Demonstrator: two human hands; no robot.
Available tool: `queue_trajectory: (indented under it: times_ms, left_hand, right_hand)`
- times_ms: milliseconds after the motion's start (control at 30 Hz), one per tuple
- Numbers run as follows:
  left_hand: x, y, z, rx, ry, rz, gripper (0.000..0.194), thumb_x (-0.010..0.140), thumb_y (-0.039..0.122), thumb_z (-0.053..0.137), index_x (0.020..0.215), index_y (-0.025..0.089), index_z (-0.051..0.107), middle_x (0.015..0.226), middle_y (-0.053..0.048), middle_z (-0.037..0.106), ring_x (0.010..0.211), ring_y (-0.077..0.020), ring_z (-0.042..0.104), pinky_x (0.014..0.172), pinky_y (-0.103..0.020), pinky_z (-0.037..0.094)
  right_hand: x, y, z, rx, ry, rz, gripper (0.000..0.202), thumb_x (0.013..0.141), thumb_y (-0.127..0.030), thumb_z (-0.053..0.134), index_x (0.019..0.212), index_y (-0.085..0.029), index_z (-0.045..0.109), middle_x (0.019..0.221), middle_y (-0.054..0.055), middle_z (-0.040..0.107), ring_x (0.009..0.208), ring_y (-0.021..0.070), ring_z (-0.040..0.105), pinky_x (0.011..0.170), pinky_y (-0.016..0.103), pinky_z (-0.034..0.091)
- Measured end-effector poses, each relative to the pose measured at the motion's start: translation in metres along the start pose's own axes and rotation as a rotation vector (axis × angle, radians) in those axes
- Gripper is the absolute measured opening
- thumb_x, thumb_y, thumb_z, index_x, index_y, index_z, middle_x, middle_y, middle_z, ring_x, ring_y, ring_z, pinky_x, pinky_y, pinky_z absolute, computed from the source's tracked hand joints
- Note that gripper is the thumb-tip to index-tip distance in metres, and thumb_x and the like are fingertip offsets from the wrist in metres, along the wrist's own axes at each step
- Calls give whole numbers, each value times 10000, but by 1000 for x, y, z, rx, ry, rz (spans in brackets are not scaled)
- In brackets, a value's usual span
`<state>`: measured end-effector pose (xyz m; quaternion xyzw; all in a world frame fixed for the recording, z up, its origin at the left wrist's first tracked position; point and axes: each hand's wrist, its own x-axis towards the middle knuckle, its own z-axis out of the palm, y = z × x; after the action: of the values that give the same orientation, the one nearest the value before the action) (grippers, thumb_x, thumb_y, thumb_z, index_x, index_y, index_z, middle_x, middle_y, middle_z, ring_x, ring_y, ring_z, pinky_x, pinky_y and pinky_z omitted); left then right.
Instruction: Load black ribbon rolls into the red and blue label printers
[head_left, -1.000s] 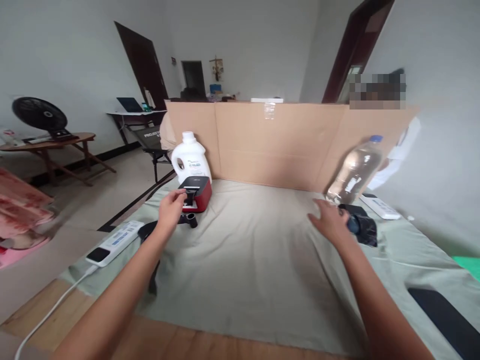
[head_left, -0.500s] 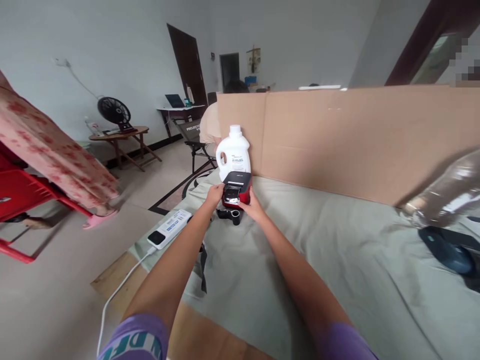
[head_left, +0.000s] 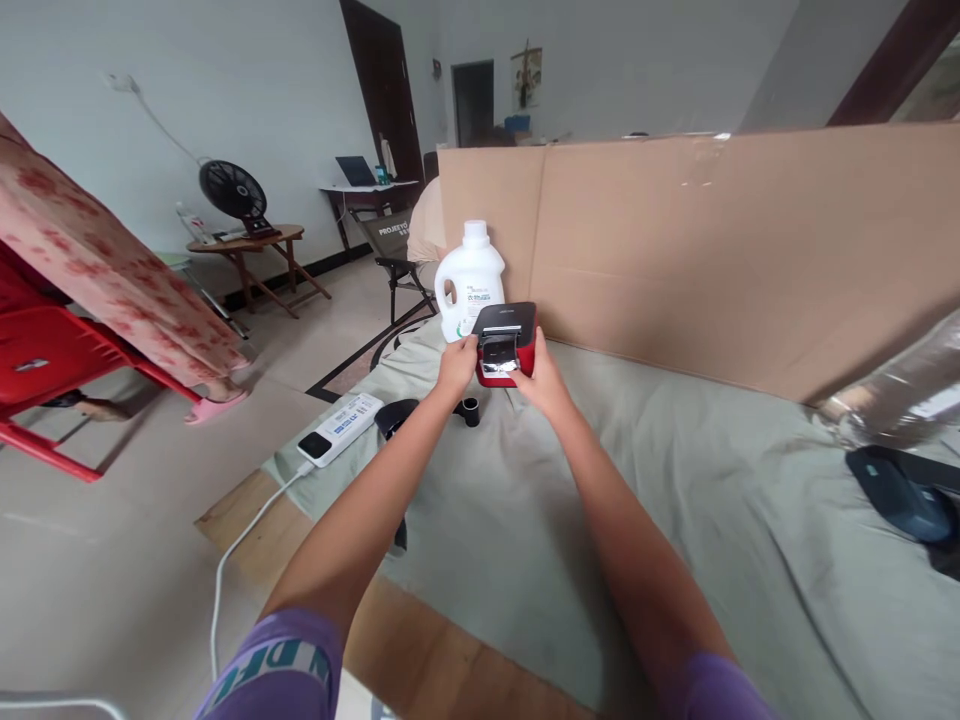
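Observation:
A small red and black boxy device (head_left: 507, 344) is between my two hands, near the far side of the cloth-covered table. My left hand (head_left: 456, 366) grips its left side, fingers closed against it. At its right side, my right hand (head_left: 541, 378) wraps round the front corner. The device's front shows a shiny, transparent-looking part. Just behind and to the left stands a white jug (head_left: 472, 282) with a white cap. A small black cylinder (head_left: 470, 411) with a pale end lies below the device, near my left wrist.
A white power strip (head_left: 341, 430) with a cable lies at the table's left edge. Cardboard (head_left: 675, 250) stands along the back. At the right are a plastic-wrapped bundle (head_left: 892, 385) and a dark object (head_left: 900, 495). A person stands by a red chair (head_left: 67, 365).
Both hands and the device have moved right, away from the black cylinder, and the device now overlaps the jug's lower right side. The camera view has shifted slightly.

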<state>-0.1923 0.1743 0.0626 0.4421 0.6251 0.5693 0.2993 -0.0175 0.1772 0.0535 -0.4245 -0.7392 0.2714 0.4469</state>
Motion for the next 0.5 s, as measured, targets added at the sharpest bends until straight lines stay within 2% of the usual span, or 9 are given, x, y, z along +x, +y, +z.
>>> queue_trajectory:
  times_ms: [67,133,233,300,367,500]
  left_hand:
    - [-25,15,13,-38,-38,100,392,945,449,484,994,147,729,1018,-86,754,1037,-254,660,938,-337,496]
    - [-59,28,29,-108,-91,222,417,975,454,450,1161,177,701,1208,-74,720,1210,-258,606,1056,-350,442]
    - [-120,38,55,-246,-180,290,479,1000,493,423,1378,242,579,1482,-29,546,1419,-225,441,1188,-334,320]
    - [-162,37,69,-306,-250,262,515,1003,514,421,1442,264,516,1550,-5,464,1464,-209,381,1220,-326,282]
    - [-199,29,79,-321,-307,217,529,999,525,431,1461,275,497,1568,5,437,1481,-205,353,1240,-328,255]
    - [-251,8,88,-332,-358,191,554,997,538,432,1495,295,454,1598,5,387,1498,-213,319,1260,-349,237]
  right_hand:
    - [-17,-9,-27,-29,64,-75,922,810,-276,653,1593,-163,180,1494,151,496,1335,322,503,1107,484,411]
    - [-44,-17,-52,-21,131,-126,867,823,-276,647,1577,-193,227,1450,142,540,1271,308,556,1057,488,461]
    - [-101,-24,-84,27,206,-116,805,845,-262,630,1557,-224,255,1409,134,569,1170,279,619,946,441,545]
    - [-144,-26,-102,5,244,-76,772,859,-245,615,1548,-236,268,1369,132,592,1115,271,643,895,424,570]
    - [-184,-26,-115,-72,285,-46,771,859,-244,615,1547,-231,268,1345,141,601,1117,287,640,910,454,567]
    - [-243,-16,-127,-208,322,-23,779,873,-260,595,1561,-214,232,1464,170,495,1300,332,532,1058,548,478]
